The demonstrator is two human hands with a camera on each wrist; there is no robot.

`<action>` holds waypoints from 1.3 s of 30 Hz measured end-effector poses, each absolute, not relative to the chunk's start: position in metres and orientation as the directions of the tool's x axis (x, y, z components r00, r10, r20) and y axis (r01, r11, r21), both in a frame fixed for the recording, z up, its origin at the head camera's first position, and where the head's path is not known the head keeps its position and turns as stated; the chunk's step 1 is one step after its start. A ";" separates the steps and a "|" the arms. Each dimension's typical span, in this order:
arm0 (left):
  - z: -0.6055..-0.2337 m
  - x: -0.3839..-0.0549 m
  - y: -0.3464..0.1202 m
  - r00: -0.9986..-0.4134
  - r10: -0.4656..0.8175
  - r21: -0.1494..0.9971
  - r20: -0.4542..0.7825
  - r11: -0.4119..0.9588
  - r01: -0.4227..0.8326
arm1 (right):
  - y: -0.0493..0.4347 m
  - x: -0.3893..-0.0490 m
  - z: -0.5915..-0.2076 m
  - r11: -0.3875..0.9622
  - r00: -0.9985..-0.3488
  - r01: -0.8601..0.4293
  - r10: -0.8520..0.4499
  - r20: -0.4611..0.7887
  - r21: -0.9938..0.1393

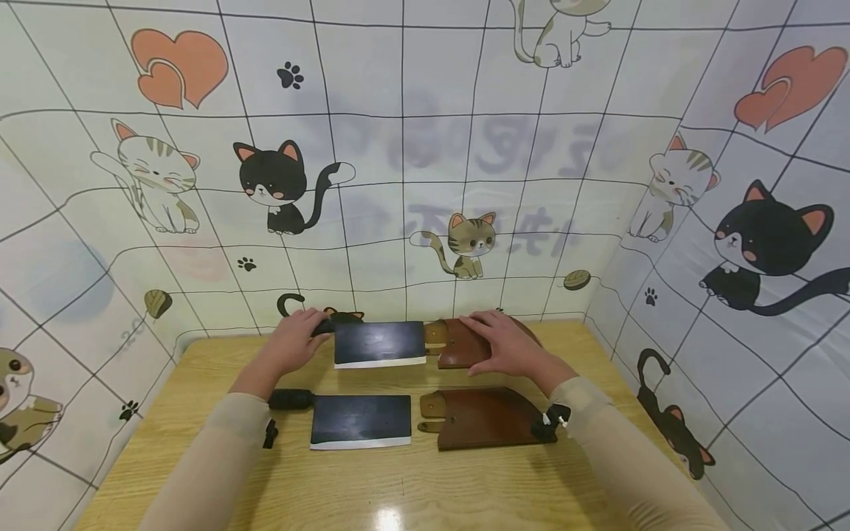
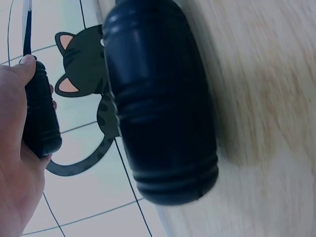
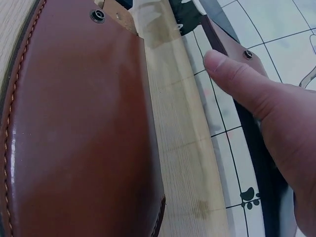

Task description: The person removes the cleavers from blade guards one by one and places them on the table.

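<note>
In the head view my left hand (image 1: 292, 341) grips the black handle (image 2: 43, 111) of the farther cleaver (image 1: 380, 344). Its dark rectangular blade has a pale cutting edge facing me. My right hand (image 1: 508, 343) holds a brown leather knife sheath (image 1: 457, 354) from above, the thumb on its near side. The sheath's tan strap end meets or overlaps the tip of that blade; I cannot tell which. Nearer to me, a second cleaver (image 1: 361, 420) lies on the table, its ridged black handle (image 2: 160, 103) large in the left wrist view. Right of it lies a second brown sheath (image 3: 84, 118).
The light wooden table (image 1: 398, 490) ends against a white gridded sheet (image 1: 372, 258) printed with cats, which rises behind it and on both sides. A small black object (image 1: 270, 434) shows by my left sleeve, and a black wrist device (image 1: 551, 422) by my right cuff.
</note>
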State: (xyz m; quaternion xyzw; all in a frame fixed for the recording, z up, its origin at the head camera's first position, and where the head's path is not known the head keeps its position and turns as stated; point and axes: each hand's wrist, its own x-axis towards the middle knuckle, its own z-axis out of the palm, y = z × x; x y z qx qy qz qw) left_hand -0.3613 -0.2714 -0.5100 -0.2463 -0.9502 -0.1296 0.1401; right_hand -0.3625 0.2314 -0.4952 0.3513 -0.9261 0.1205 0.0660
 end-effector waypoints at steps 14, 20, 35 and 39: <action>-0.513 -0.357 -0.289 -0.842 0.442 0.180 0.310 0.842 0.508 | 0.238 -0.366 -0.502 0.720 -0.740 -0.672 -0.651 0.169 -0.175; -0.518 -0.359 -0.294 -0.840 0.440 0.189 0.316 0.839 0.510 | 0.237 -0.369 -0.508 0.705 -0.730 -0.684 -0.664 0.166 -0.188; -0.525 -0.358 -0.296 -0.849 0.445 0.201 0.285 0.838 0.507 | 0.232 -0.371 -0.518 0.727 -0.752 -0.656 -0.653 0.091 -0.206; -0.531 -0.360 -0.298 -0.846 0.452 0.215 0.282 0.830 0.515 | 0.232 -0.372 -0.522 0.735 -0.758 -0.646 -0.649 0.062 -0.206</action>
